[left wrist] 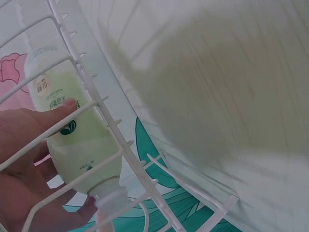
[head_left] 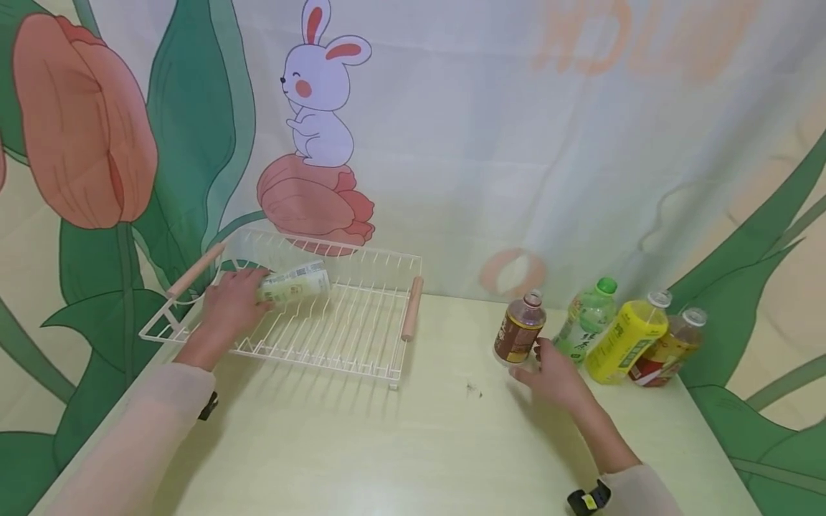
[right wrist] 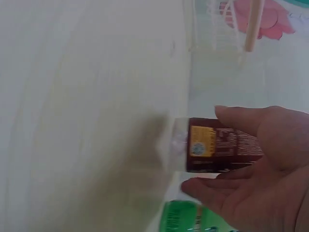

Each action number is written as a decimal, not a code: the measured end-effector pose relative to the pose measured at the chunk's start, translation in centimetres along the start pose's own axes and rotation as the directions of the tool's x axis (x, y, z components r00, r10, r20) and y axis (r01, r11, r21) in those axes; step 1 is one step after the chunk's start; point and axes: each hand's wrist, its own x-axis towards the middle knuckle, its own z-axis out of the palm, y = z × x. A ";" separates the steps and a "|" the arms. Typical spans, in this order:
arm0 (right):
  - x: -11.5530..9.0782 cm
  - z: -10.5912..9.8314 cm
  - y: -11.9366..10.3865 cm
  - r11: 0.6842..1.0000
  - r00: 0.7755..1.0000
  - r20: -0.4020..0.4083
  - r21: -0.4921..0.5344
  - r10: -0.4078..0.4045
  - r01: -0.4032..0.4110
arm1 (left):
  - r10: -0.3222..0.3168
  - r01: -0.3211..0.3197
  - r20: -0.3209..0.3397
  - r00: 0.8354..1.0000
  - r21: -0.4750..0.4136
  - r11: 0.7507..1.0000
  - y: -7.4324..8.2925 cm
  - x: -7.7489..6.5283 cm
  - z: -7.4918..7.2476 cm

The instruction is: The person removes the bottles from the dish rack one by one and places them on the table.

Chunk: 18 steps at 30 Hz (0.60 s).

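My left hand (head_left: pixel 234 299) grips a clear plastic bottle with a pale green label (left wrist: pixel 82 116), thumb across the label. The bottle lies tilted on its side within the white wire dish rack (head_left: pixel 393 374), and the rack's wires cross in front of it in the left wrist view. At the right, my right hand (head_left: pixel 560 376) is beside a small bottle with a brown label (head_left: pixel 518 333). In the right wrist view its thumb (right wrist: pixel 236 118) and fingers lie spread on either side of that bottle, which stands upright on the table.
Right of the brown-labelled bottle stand a green-capped bottle (head_left: pixel 586 319), a yellow bottle (head_left: pixel 626 342) and a bottle with a red label (head_left: pixel 671 347). The rack has a wooden handle (head_left: pixel 413 308) at each end. A printed curtain (head_left: pixel 452 143) hangs behind the table (head_left: pixel 413 444).
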 end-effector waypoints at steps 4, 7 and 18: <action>-1.7 -1.0 -1.8 0.999 0.998 0.065 -0.052 0.009 -0.006 | 0.011 -0.012 -0.035 0.999 -0.013 1.000 0.1 -0.2 -0.3; -3.0 -1.9 -2.9 0.996 0.994 0.107 -0.087 -0.016 0.025 | 0.046 -0.047 -0.080 0.996 -0.012 0.999 0.4 -0.6 -0.7; -6.2 -5.3 -8.9 0.940 0.944 0.010 -0.088 -0.330 0.329 | 0.288 -0.289 -0.196 0.937 0.023 0.957 7.7 -1.7 -6.3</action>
